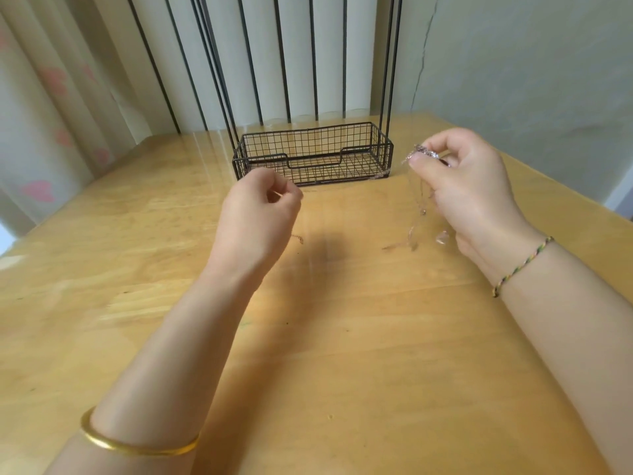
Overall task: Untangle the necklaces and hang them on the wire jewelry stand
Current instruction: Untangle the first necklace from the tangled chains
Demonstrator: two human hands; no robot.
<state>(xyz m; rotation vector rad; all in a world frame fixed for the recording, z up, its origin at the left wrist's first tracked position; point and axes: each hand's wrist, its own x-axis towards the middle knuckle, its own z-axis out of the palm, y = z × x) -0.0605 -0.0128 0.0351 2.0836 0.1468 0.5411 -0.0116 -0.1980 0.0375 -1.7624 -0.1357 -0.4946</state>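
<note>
On the wooden table (342, 354), right hand (469, 197) grip pinches thin, blurred silvery necklaces (419, 200); left hand (257, 214) grip closed.

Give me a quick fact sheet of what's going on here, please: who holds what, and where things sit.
Surface: wooden table
Stand: black wire jewelry stand at the table's far edge; its basket base looks empty
Right hand: raised, pinching a bunch of necklaces, thin chains dangling below
Left hand: raised, fingers pinched, seemingly on a fine chain; too blurred to confirm
Wrists: gold bangle left, braided bracelet right
Hung so far: nothing visible
</note>
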